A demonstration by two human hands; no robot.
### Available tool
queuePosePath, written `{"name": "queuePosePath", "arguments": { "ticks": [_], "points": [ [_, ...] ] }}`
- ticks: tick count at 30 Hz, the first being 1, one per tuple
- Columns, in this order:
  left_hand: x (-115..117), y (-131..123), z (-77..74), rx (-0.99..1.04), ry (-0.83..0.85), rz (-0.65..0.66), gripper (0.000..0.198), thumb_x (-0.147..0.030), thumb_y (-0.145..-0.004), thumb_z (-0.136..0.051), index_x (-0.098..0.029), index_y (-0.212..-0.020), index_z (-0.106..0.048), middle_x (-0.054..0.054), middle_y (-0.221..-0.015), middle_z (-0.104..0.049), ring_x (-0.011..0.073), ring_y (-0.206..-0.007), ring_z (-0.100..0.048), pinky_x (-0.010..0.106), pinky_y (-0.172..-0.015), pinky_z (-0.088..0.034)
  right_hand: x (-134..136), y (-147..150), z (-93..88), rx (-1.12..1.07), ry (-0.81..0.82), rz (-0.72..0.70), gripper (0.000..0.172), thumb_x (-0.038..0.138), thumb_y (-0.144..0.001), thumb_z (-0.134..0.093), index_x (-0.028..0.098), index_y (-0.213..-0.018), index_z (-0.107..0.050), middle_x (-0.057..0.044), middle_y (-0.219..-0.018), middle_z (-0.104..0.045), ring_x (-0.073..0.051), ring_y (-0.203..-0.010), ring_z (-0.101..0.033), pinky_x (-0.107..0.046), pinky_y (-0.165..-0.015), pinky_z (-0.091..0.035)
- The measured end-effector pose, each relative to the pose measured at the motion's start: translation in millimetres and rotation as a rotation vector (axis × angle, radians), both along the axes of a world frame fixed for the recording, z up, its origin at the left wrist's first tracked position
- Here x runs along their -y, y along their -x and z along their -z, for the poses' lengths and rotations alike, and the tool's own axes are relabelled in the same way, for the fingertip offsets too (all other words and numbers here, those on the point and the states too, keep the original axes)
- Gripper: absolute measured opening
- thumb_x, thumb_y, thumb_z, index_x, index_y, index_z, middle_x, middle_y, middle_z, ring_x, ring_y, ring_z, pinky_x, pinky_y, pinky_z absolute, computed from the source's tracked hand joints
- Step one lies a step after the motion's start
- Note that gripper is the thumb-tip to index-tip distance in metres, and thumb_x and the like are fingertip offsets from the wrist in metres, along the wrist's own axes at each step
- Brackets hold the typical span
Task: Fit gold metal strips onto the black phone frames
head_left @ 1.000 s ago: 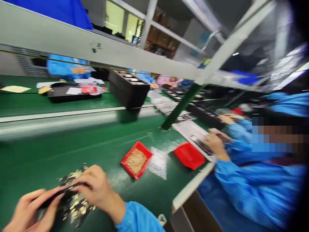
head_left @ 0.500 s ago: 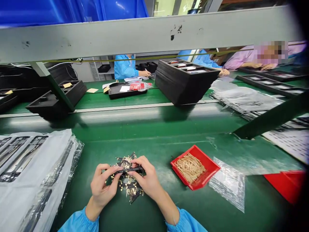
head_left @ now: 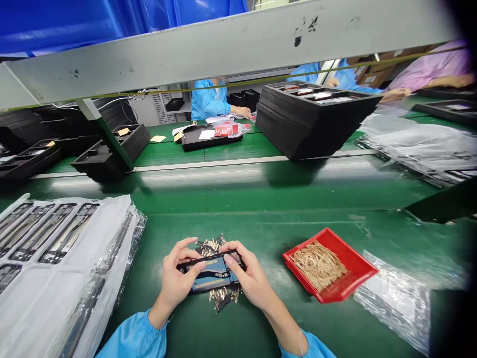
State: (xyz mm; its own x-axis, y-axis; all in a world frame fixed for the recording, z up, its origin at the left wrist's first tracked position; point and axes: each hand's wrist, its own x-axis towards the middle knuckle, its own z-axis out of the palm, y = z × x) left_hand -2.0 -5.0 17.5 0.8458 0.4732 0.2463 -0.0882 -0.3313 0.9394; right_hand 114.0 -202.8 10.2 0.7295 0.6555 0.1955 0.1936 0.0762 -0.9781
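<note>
Head-worn view, facing forward and down, close above hands (head_left: 180, 274), across green conveyor belt (head_left: 261, 223).

The black phone frame (head_left: 206, 258) now lies flatter; its blue inside (head_left: 215, 275) shows

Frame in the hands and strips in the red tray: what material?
The black frame looks like metal or hard plastic, thin-edged with a slight sheen; cannot tell which. The strips look like tan flexible film or paper, matte and curved. The red tray looks like moulded plastic, from its smooth glossy walls.
</note>
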Motion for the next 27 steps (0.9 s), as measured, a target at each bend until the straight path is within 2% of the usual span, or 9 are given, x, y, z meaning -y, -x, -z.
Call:
{"name": "queuePosePath", "arguments": {
  "ticks": [2,4,8,12,17,20,23,25,27],
  "points": [
    [0.8,0.8,-0.7,-0.029,0.036,0.015,0.048,-0.038,-0.089,-0.086,-0.019,-0.130,-0.070,0.002,-0.085,-0.078,0.0174,-0.077,-0.076,0.024,-0.080,-0.064,-2.3,0.7,1.2,0.002,0.018,0.001,0.025,0.045,-0.113,-0.054,0.024,-0.111,-0.068,-0.002,-0.101,-0.069,-0.019,-0.090,-0.065,-0.031,-0.084,-0.052],
    [0.2,0.9,0.7,-0.056,0.069,0.012,0.043,-0.042,-0.086,-0.088,-0.017,-0.118,-0.076,0.004,-0.087,-0.078,0.0191,-0.080,-0.076,0.025,-0.081,-0.064,-4.7,2.8,2.4,0.038,0.009,0.037,0.022,0.043,-0.114,-0.053,0.025,-0.117,-0.065,-0.003,-0.107,-0.068,-0.020,-0.095,-0.065,-0.033,-0.088,-0.053],
    [-6.7,-19.2,5.4,-0.054,0.203,-0.141,0.044,-0.053,-0.079,-0.090,-0.014,-0.096,-0.079,0.010,-0.097,-0.079,0.0223,-0.083,-0.075,0.026,-0.075,-0.062,-6.2,3.6,3.3,0.278,-0.017,0.357,0.032,0.036,-0.112,-0.053,0.026,-0.143,-0.052,-0.010,-0.136,-0.058,-0.026,-0.119,-0.058,-0.043,-0.105,-0.051],
    [-12.5,-87.1,0.7,0.009,0.278,-0.171,0.051,-0.054,-0.078,-0.088,-0.014,-0.107,-0.076,0.012,-0.113,-0.077,0.0212,-0.085,-0.072,0.024,-0.069,-0.058,-1.4,-2.4,1.5,0.416,0.006,0.513,0.031,0.032,-0.114,-0.050,0.026,-0.144,-0.049,-0.012,-0.136,-0.055,-0.026,-0.117,-0.056,-0.044,-0.099,-0.054],
    [-12.4,-194.8,-16.3,0.030,0.400,-0.118,0.041,-0.040,-0.094,-0.080,-0.013,-0.123,-0.068,0.013,-0.119,-0.074,0.0231,-0.099,-0.073,0.037,-0.088,-0.062,2.2,-5.7,-1.4,0.459,0.008,0.489,0.028,0.030,-0.114,-0.052,0.026,-0.141,-0.052,-0.012,-0.135,-0.056,-0.028,-0.120,-0.056,-0.045,-0.101,-0.054],
    [-5.5,-225.6,-29.8,0.019,0.397,-0.112,0.035,-0.037,-0.101,-0.076,-0.013,-0.125,-0.068,0.013,-0.127,-0.071,0.0270,-0.113,-0.071,0.049,-0.104,-0.059,1.7,-9.4,-0.8,0.490,-0.017,0.463,0.024,0.030,-0.113,-0.052,0.026,-0.137,-0.055,-0.011,-0.133,-0.057,-0.029,-0.124,-0.056,-0.048,-0.106,-0.051],
    [7.6,-201.9,-47.4,0.019,0.315,-0.145,0.032,-0.023,-0.096,-0.077,-0.012,-0.125,-0.070,0.018,-0.139,-0.068,0.0317,-0.132,-0.063,0.053,-0.119,-0.048,2.4,-12.6,2.0,0.526,-0.044,0.459,0.022,0.032,-0.113,-0.053,0.026,-0.134,-0.058,-0.012,-0.132,-0.059,-0.031,-0.121,-0.056,-0.049,-0.103,-0.051],
    [18.4,-154.4,-62.3,0.023,0.238,-0.135,0.034,-0.013,-0.090,-0.075,-0.012,-0.123,-0.074,0.019,-0.139,-0.070,0.0320,-0.136,-0.061,0.046,-0.120,-0.047,3.2,-13.3,5.4,0.582,-0.034,0.482,0.023,0.037,-0.113,-0.054,0.026,-0.132,-0.060,-0.012,-0.129,-0.061,-0.032,-0.118,-0.058,-0.048,-0.098,-0.051],
    [30.8,-90.7,-79.3,0.026,0.150,-0.077,0.033,-0.014,-0.087,-0.076,-0.018,-0.120,-0.079,0.014,-0.131,-0.075,0.0295,-0.129,-0.067,0.036,-0.106,-0.055,2.5,-14.5,10.4,0.650,-0.018,0.491,0.028,0.043,-0.112,-0.055,0.025,-0.132,-0.061,-0.013,-0.127,-0.063,-0.034,-0.116,-0.059,-0.048,-0.094,-0.050]
  ]
}}
